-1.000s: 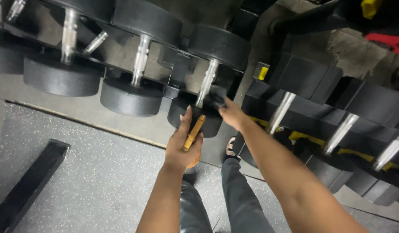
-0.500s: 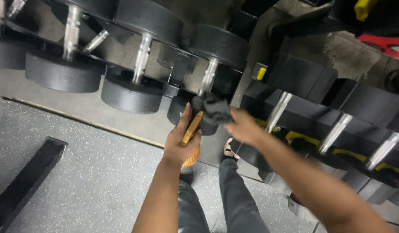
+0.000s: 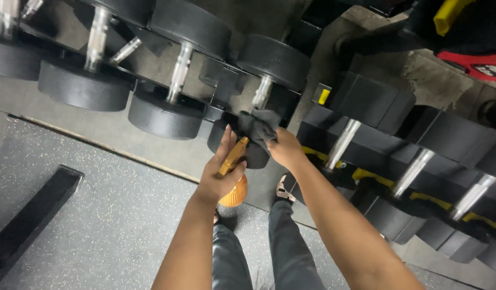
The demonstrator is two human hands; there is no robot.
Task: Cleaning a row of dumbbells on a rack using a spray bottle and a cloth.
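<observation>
fingers (image 3: 222,156) of my left hand (image 3: 218,177) wrap an amber spray bottle (image 3: 232,194) by its gold trigger; my right hand (image 3: 283,150) pinches a dark cloth (image 3: 257,126) against a round black dumbbell (image 3: 259,96) on the rack, a small yellow tag (image 3: 324,96) just right of it.

speckled grey floor (image 3: 108,215), seemingly rubber.
</observation>
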